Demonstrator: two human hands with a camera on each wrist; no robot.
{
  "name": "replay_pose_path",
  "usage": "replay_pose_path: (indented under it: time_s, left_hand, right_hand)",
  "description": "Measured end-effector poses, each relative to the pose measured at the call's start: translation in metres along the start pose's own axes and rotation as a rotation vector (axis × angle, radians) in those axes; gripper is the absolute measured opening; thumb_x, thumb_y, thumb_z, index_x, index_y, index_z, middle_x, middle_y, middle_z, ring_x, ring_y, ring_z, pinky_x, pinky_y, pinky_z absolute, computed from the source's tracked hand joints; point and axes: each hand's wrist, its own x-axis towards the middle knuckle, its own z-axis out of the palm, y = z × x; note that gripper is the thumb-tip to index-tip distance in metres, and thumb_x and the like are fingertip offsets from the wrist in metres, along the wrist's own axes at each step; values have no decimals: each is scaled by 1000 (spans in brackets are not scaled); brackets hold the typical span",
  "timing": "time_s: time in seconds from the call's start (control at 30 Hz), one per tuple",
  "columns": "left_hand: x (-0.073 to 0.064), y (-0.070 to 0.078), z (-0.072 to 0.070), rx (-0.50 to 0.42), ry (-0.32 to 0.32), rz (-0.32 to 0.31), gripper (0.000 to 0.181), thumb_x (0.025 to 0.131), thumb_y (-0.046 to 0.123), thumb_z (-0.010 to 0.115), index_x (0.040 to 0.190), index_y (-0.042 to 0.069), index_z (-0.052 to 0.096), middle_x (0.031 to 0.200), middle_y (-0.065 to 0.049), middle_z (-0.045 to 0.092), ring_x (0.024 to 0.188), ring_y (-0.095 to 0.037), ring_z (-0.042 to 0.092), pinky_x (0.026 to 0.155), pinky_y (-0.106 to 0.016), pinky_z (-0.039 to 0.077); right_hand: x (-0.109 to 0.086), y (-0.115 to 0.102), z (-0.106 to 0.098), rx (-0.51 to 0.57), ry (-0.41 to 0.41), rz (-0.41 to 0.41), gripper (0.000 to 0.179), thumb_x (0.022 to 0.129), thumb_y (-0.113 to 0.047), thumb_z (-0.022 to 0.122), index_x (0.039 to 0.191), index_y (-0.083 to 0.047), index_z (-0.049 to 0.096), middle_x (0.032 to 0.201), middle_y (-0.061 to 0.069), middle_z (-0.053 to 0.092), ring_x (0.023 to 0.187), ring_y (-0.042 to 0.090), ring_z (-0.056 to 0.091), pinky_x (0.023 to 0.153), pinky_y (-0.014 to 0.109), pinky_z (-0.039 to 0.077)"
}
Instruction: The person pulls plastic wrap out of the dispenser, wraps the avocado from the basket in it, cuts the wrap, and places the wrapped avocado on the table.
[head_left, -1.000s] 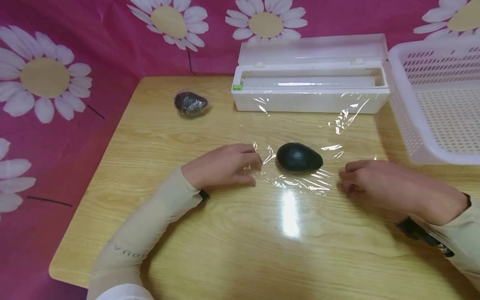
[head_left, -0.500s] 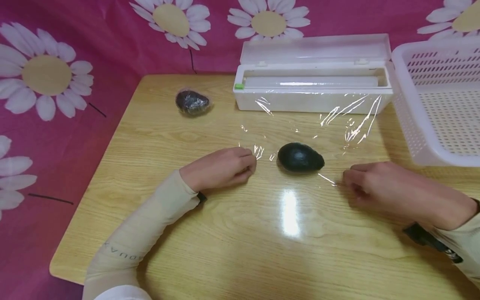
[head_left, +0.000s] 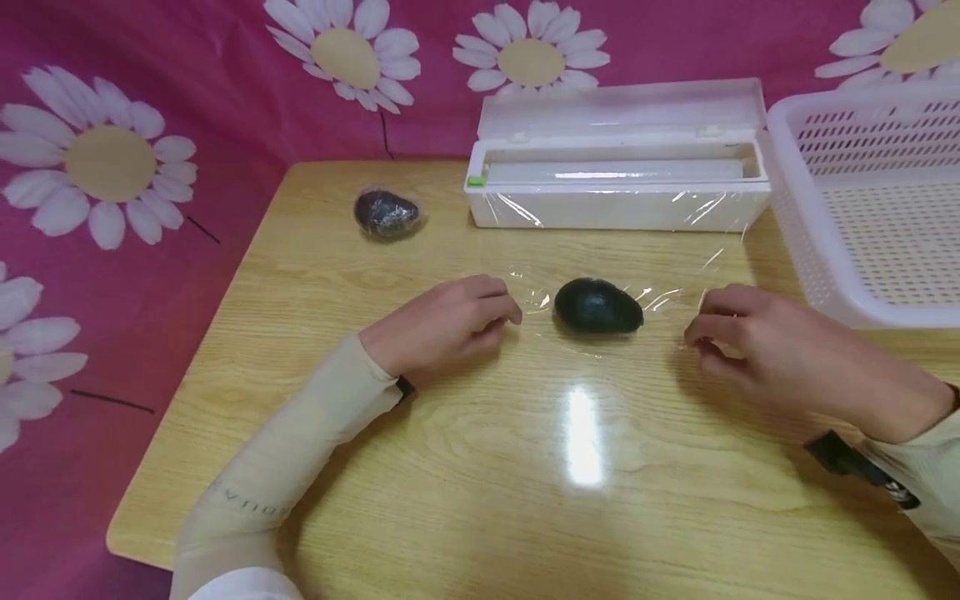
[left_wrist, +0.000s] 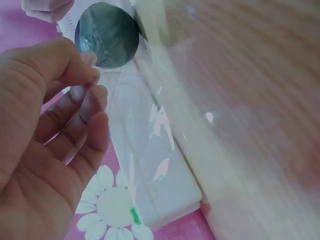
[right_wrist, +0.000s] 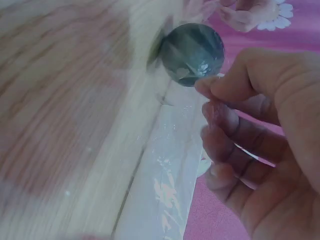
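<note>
A dark green avocado (head_left: 597, 306) lies on the table with clear plastic wrap (head_left: 660, 298) about it; glints show on both its sides. To its left, my left hand (head_left: 450, 323) pinches an edge of the wrap between thumb and fingertips, seen close up in the left wrist view. On the other side, my right hand (head_left: 780, 354) pinches the wrap too, its thumb bent toward the index finger (right_wrist: 217, 112) in the right wrist view. The film runs back from the avocado to the white wrap dispenser (head_left: 618, 207), whose lid stands up.
A second avocado (head_left: 386, 213), wrapped in film, sits at the back left of the wooden table (head_left: 450, 483). A white perforated basket (head_left: 825, 258) stands at the right, beside the dispenser. Behind hangs a pink cloth (head_left: 225, 92) with daisies.
The front part of the wrap, spread before the avocado a second ago, now lies closer against it. My right hand has moved slightly away from the front edge; the left has shifted little.
</note>
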Motion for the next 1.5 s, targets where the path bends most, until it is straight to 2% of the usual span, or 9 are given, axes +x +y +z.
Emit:
replay_pose_path:
  time_s: [0.1, 0.37, 0.6, 0.77, 0.9, 1.17, 1.27, 1.4, 1.5]
  left_hand:
    - [6, 1, -3, 7, 12, -9, 23, 94, 11, 52, 108, 16, 68, 103, 3, 62, 92, -9, 57, 87, -26, 51]
    - [25, 4, -5, 47, 47, -13, 16, 93, 12, 54, 97, 15, 69, 95, 3, 58, 89, -12, 52, 80, -25, 48]
    - [41, 7, -9, 24, 101, -84, 16, 94, 15, 58, 101, 17, 72, 109, 1, 56, 87, -11, 57, 76, -24, 50]
    - [54, 14, -14, 97, 98, -105, 14, 93, 19, 62, 102, 19, 74, 109, -1, 55, 81, -12, 58, 72, -23, 52]
    - [63, 18, -14, 57, 118, -116, 17, 94, 16, 58, 101, 17, 73, 108, -3, 59, 84, -13, 60, 75, -23, 53]
    - [75, 15, -3, -27, 142, -73, 17, 94, 16, 58, 104, 14, 72, 112, -3, 59, 96, -12, 60, 85, -22, 52]
    - [79, 12, 1, -64, 161, -64, 18, 96, 15, 56, 106, 15, 72, 112, -1, 58, 98, -10, 57, 87, -20, 50]
    - [87, 9, 1, -77, 182, -12, 21, 97, 13, 55, 108, 16, 72, 110, 2, 61, 104, -11, 54, 94, -21, 46]
    - [91, 8, 0, -63, 184, 21, 24, 97, 12, 53, 111, 17, 72, 108, 3, 63, 105, -12, 53, 95, -22, 44]
  right_hand:
    - [7, 1, -1, -10, 29, 41, 14, 67, -7, 70, 79, -14, 71, 77, -7, 61, 67, 5, 53, 61, 23, 44]
    - [27, 3, 2, -41, 63, 262, 13, 75, -6, 71, 87, -12, 73, 86, 2, 65, 65, 13, 55, 56, 31, 42]
    - [44, 6, 7, -33, 59, 291, 13, 79, -5, 71, 90, -10, 76, 87, 4, 66, 66, 13, 55, 59, 30, 43]
    - [57, 9, 13, -2, 39, 317, 14, 81, -5, 70, 92, -9, 77, 88, 5, 67, 67, 13, 58, 59, 29, 46]
    - [63, 11, 21, 46, 20, 329, 13, 83, -6, 70, 93, -9, 77, 89, 5, 67, 72, 13, 60, 61, 28, 49]
    - [65, 12, 34, 97, -15, 327, 17, 85, -6, 65, 100, -7, 73, 91, 5, 69, 77, 15, 61, 68, 34, 51]
    - [64, 10, 35, 150, -21, 352, 19, 87, -7, 62, 105, -8, 70, 94, 5, 72, 81, 15, 67, 71, 36, 56]
    - [64, 7, 34, 241, -54, 393, 20, 92, -16, 60, 111, -8, 62, 97, 5, 74, 86, 16, 73, 73, 37, 59]
    - [64, 4, 34, 287, -96, 417, 30, 94, -31, 62, 115, -11, 58, 100, 3, 74, 89, 16, 73, 72, 35, 59]
